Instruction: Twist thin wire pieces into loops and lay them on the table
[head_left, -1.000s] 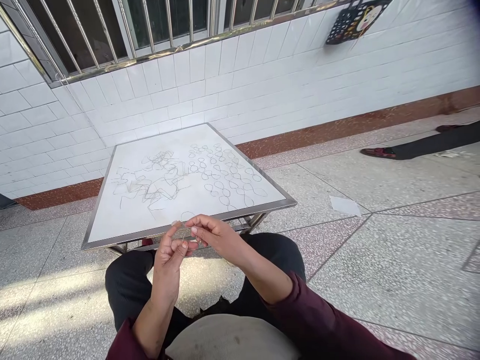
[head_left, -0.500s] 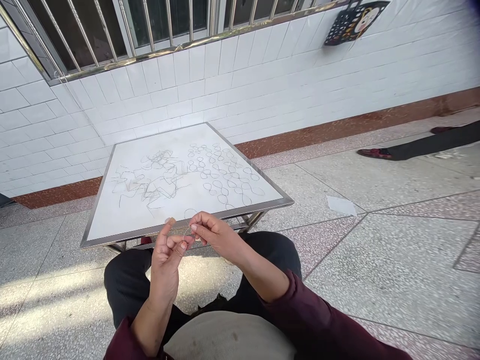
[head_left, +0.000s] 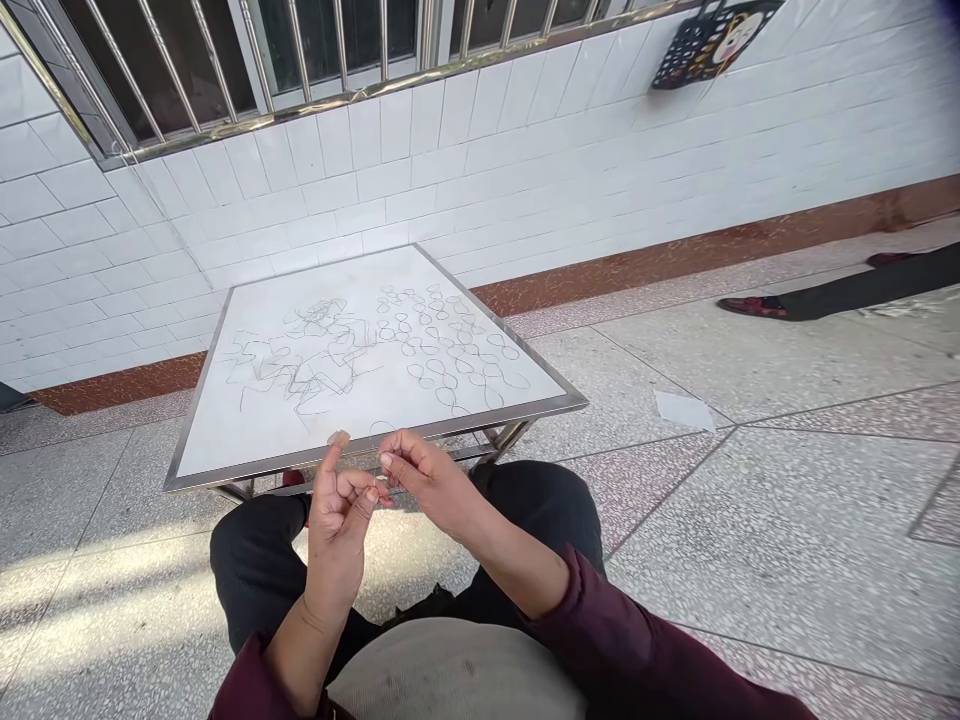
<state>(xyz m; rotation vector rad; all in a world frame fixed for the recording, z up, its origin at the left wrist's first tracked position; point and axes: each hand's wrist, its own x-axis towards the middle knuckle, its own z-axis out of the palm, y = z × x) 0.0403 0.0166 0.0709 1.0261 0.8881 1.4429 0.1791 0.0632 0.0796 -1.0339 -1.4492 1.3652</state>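
My left hand [head_left: 337,510] and my right hand [head_left: 427,482] meet just below the near edge of a white-topped table [head_left: 375,455] with a steel rim. Between their fingertips runs a thin bent wire [head_left: 375,472], which both hands seem to pinch. The wire is too fine to follow fully. On the tabletop lies a tangle of zigzag wire shapes [head_left: 304,360]. Beside it are several small wire loops [head_left: 442,345] in rows. One more wire loop [head_left: 381,427] sits at the near edge, just beyond my fingers.
My black-trousered knees [head_left: 547,510] and a pale cloth on my lap [head_left: 450,670] lie below my hands. Behind the table rises a white tiled wall [head_left: 315,200] with a barred window. A co-worker's red shoe [head_left: 750,306] and black trouser leg are at the right.
My left fingers have lifted and uncurled a little, and my right hand has shifted slightly on the wire. The view has moved only slightly.
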